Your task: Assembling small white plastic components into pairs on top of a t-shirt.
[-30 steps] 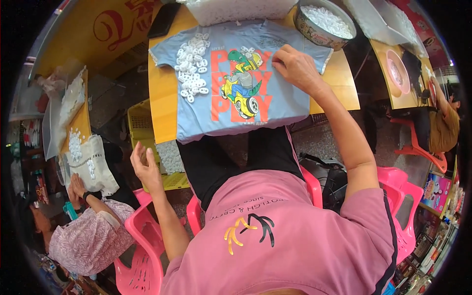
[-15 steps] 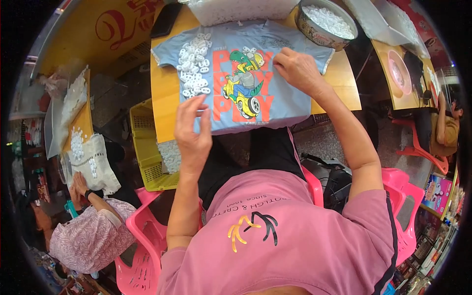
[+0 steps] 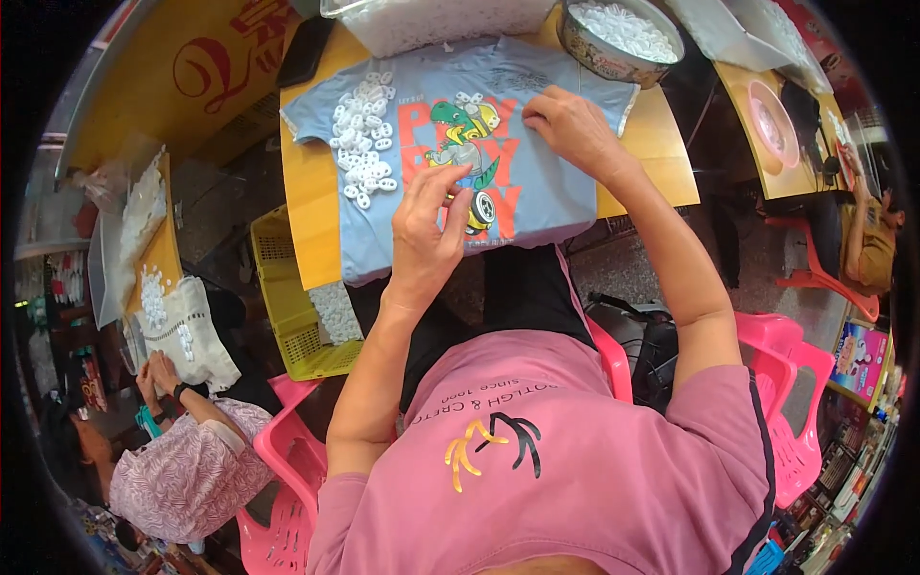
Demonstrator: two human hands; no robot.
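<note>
A light blue T-shirt (image 3: 369,225) with a printed cartoon dinosaur on a yellow scooter lies spread in front of me. Down its left side runs a heap of small white oval two-holed plastic pieces (image 3: 362,134). A few more white pieces (image 3: 469,98) rest by the top of the dinosaur's head. My left hand (image 3: 426,220) hovers over the lower print, fingers curled toward the thumb; what they hold, if anything, is too small to name. At the shirt's right side, my right hand (image 3: 575,129) has thumb and fingertips pinched together, their contents hidden.
A patterned round tin (image 3: 618,69) and a clear bin (image 3: 374,34), both with white pieces, stand behind the shirt. A black phone (image 3: 305,50) lies at the yellow table's (image 3: 311,240) far left. Below left is a yellow crate (image 3: 287,326). Other people work on both sides.
My left hand has moved right, from beside the heap of white pieces to over the scooter print. My right hand stays pinched at about the same spot on the shirt.
</note>
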